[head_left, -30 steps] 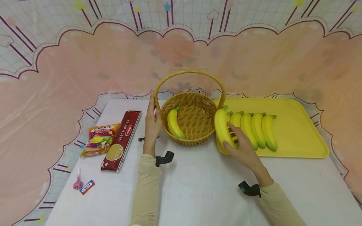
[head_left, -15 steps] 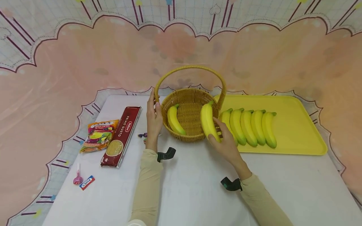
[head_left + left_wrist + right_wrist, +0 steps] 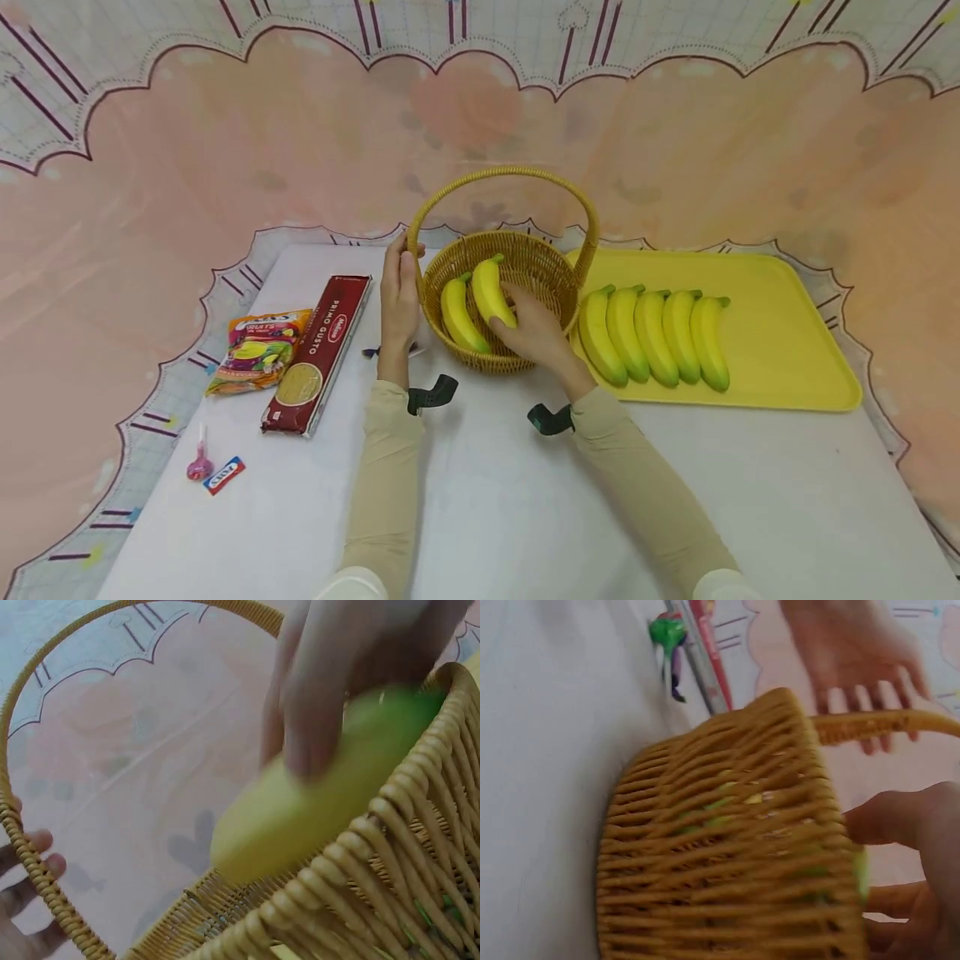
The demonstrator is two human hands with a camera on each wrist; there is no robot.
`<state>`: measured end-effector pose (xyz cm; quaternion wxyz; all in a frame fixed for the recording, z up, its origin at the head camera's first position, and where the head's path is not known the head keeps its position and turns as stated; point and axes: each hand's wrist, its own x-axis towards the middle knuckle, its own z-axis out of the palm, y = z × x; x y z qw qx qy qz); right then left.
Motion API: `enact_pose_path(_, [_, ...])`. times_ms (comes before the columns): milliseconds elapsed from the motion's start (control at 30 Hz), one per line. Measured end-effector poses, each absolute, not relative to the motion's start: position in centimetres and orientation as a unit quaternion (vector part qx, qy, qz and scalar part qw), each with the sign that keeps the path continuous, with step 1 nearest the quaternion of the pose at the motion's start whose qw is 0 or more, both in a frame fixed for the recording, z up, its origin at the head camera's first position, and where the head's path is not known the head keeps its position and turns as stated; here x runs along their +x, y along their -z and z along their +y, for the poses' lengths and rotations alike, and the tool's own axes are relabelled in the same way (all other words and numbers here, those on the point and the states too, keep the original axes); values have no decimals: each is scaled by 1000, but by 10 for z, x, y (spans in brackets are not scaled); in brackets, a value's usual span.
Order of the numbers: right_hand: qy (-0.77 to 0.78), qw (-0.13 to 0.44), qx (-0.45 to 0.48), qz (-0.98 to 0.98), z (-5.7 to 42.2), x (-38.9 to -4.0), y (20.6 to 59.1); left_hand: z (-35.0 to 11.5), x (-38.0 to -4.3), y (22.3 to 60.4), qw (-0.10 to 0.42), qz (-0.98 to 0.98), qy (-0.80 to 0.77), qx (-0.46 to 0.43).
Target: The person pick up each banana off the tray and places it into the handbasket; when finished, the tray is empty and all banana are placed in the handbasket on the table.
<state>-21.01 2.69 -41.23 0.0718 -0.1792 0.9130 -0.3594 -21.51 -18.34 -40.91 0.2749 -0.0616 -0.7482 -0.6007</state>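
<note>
My right hand (image 3: 542,329) holds a yellow banana (image 3: 491,292) with a green stem, inside the wicker basket (image 3: 510,364). Beside it, another banana (image 3: 457,317) lies against the basket's left wall. In the left wrist view, the held banana (image 3: 292,802) tilts just above the woven rim, thumb and fingers around it. My left hand (image 3: 397,287) rests against the left side of the basket's tall handle (image 3: 502,172), fingers extended; the right wrist view shows those fingers reaching past the handle. Most of the held banana is hidden behind the basket wall there.
A yellow tray (image 3: 787,333) on the right bears a row of several bananas (image 3: 652,337). To the left lie a red pasta packet (image 3: 318,354), an orange candy bag (image 3: 258,350), a pink lollipop (image 3: 199,465) and a small wrapped sweet (image 3: 224,475). A patterned curtain (image 3: 300,150) stands behind.
My right hand has carried the banana leftward from over the tray's edge into the basket, beside the other banana. The left hand has stayed at the handle.
</note>
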Motion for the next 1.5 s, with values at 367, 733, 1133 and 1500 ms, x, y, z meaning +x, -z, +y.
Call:
enact_pose_path(367, [302,139,-171,927,15,-230,416,-174,-244,354,306,-720,599,-169])
enact_pose_path(733, [531,-133,-176,818,107,-202,422,-168,-235,354,280,-722,614,-150])
enact_pose_path(1133, [438,-110,31,892,260,-177,445,-170,-222,366,276,-711,631,-143])
enact_pose_path(1500, [425,22,40,904,289,-175,464,-169,-210,389,282,-695,653,-103])
